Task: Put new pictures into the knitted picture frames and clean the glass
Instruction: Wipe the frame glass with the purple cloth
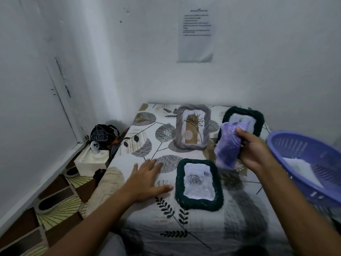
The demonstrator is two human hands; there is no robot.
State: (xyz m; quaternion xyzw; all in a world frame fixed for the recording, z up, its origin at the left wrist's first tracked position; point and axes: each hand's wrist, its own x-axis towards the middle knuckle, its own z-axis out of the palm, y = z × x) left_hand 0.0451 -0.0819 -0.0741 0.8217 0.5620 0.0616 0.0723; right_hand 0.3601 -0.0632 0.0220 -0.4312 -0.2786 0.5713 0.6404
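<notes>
Your right hand grips purple cloth; near green frame lies below-left, long axis toward you; left hand flat, spread beside it.

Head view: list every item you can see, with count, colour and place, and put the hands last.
knitted frames: 3; two dark green, one grey; near green one lies flat at the table's centre, far green one at the back right, grey one stands at the back centre
purple cloth: 1; purple; held above the table
basket: 1; purple; right edge, something white inside
tablecloth: 1; white with leaf print; covers the table
paper sheet: 1; white, printed; on the back wall
dark bag: 1; black; floor corner, left
white box: 1; white; floor beside the bag
hands: left hand flat on the tablecloth; right hand grips the purple cloth
</notes>
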